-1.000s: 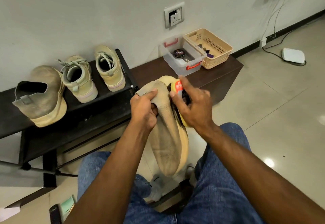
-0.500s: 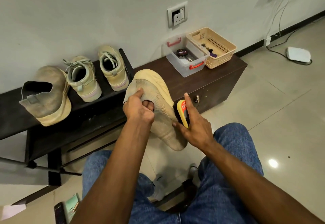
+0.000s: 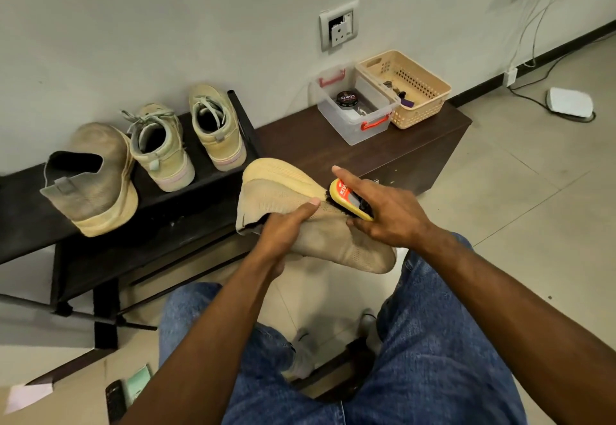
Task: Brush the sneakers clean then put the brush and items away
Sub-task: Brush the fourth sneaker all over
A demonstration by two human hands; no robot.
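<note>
My left hand (image 3: pixel 286 231) grips a tan knit sneaker (image 3: pixel 336 241) at its collar, holding it above my knees with the toe pointing right. My right hand (image 3: pixel 386 214) holds a yellow shoe brush (image 3: pixel 346 196) with a red label, index finger stretched along its back, dark bristles pressed against the sneaker's upper. The matching tan sneaker (image 3: pixel 93 177) stands on the black shoe rack (image 3: pixel 166 224) at left. A pale green laced pair (image 3: pixel 186 137) sits beside it on the rack.
A dark wooden cabinet (image 3: pixel 333 144) carries a clear box (image 3: pixel 353 117) with red latches holding a polish tin (image 3: pixel 346 99), and a beige basket (image 3: pixel 406 91). A white device (image 3: pixel 570 101) with cables lies on the floor at right. A phone (image 3: pixel 115 401) lies near my left leg.
The sneaker has been turned from toe-down to lying sideways with the toe to the right. The brush has moved up along the upper toward the collar.
</note>
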